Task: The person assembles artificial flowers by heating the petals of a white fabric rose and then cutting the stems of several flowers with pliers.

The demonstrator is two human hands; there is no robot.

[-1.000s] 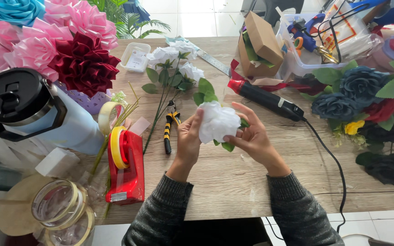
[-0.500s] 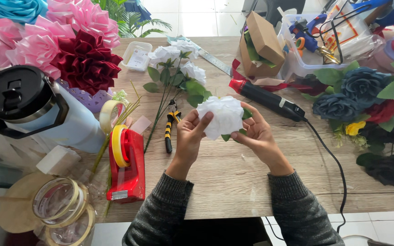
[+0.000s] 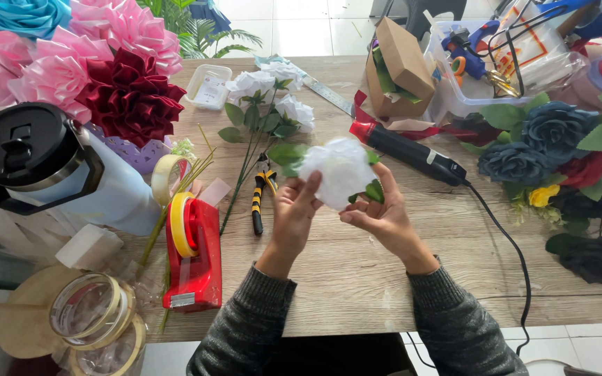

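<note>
Both hands close on a white fabric flower (image 3: 341,169) held up above the wooden table (image 3: 357,278): the left hand (image 3: 294,212) pinches its lower left edge with the fingers curled against the petals, and the right hand (image 3: 379,216) cups it from below and to the right, thumb and fingertips pressed to the underside. The bloom sits above and between the two hands, its head turned toward the camera, with small green leaves (image 3: 373,191) poking out at the right just over the right hand's fingers and another at the upper left. Just left of the left hand a pair of yellow-and-black pliers (image 3: 258,198) lies on the table, beside long green stems that lead up to a bunch of white flowers (image 3: 267,90). Further left stands a red tape dispenser (image 3: 193,251) with a yellow roll, and beyond it a large pale tumbler with a black lid (image 3: 29,157). To the right of the flower a black and red heat tool (image 3: 412,150) lies at an angle, its black cord (image 3: 517,257) running off the table's near edge. Dark blue roses (image 3: 538,139) lie at the far right, and pink and dark red ribbon flowers (image 3: 116,83) fill the upper left corner.
</note>
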